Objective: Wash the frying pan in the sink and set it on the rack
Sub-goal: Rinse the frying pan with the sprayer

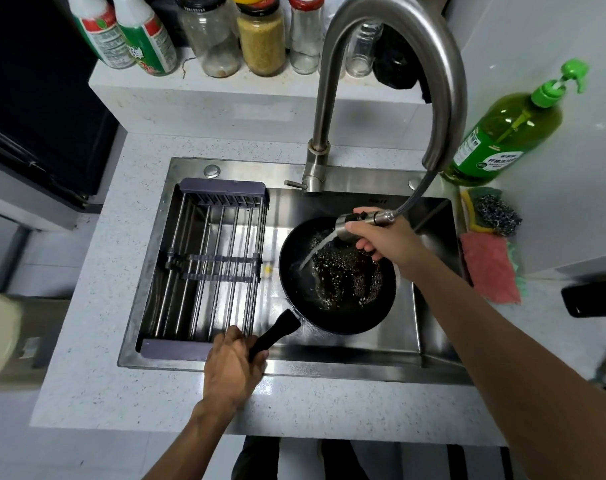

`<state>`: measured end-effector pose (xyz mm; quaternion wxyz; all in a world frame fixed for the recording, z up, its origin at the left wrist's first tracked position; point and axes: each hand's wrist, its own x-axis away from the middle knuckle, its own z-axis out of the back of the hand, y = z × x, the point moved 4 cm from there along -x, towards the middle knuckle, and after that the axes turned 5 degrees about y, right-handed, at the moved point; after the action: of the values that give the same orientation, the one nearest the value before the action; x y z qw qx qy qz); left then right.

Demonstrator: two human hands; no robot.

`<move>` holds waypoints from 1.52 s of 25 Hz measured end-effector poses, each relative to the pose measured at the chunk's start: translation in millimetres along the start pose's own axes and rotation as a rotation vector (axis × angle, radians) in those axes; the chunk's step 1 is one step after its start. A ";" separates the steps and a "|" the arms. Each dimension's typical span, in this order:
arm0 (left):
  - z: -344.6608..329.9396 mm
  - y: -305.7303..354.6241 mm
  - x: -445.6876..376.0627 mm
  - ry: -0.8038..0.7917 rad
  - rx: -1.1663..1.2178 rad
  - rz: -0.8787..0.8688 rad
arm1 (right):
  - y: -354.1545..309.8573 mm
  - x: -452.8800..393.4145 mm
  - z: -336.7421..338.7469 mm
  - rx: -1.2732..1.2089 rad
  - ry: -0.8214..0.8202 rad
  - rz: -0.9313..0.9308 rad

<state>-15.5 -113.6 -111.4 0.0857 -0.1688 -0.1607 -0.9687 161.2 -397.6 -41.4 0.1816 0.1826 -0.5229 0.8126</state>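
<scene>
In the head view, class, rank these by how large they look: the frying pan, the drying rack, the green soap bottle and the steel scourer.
1. drying rack
2. frying pan
3. green soap bottle, though wide-angle distortion at the edge makes its rank against the pan unsure
4. steel scourer

A single head-worn wide-angle camera looks steeply down, close over the sink (433,362), which fills the frame's centre.

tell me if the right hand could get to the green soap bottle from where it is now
Probably yes, once it lets go. The right hand is wrapped around the pull-out sprayer head over the frying pan. The green soap bottle stands on the counter to its right, with nothing between them.
</scene>
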 end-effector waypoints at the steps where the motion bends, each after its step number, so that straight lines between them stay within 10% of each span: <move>1: -0.4 -0.3 0.2 0.000 -0.012 -0.003 | -1.0 -0.9 0.6 -0.018 0.028 0.002; 8: -0.1 0.9 1.0 0.043 0.028 -0.012 | -3.0 9.5 -11.6 0.111 -0.287 -0.012; 15: 1.1 1.0 0.5 0.004 0.014 -0.015 | -5.2 -4.3 4.3 -0.009 0.080 -0.047; 22: 4.2 3.3 1.4 0.005 0.012 -0.024 | -7.2 7.2 -5.5 0.202 -0.288 -0.060; 30: 4.0 2.5 1.5 -0.010 0.022 -0.022 | -3.4 0.0 35.3 0.410 0.400 0.104; 38: 4.2 2.4 1.9 -0.010 0.034 -0.025 | 12.4 10.6 40.6 0.641 -0.045 0.096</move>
<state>-15.5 -114.6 -106.3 0.0756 -0.1703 -0.1794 -0.9660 150.3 -438.5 -30.2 0.0646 0.2233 -0.2525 0.9393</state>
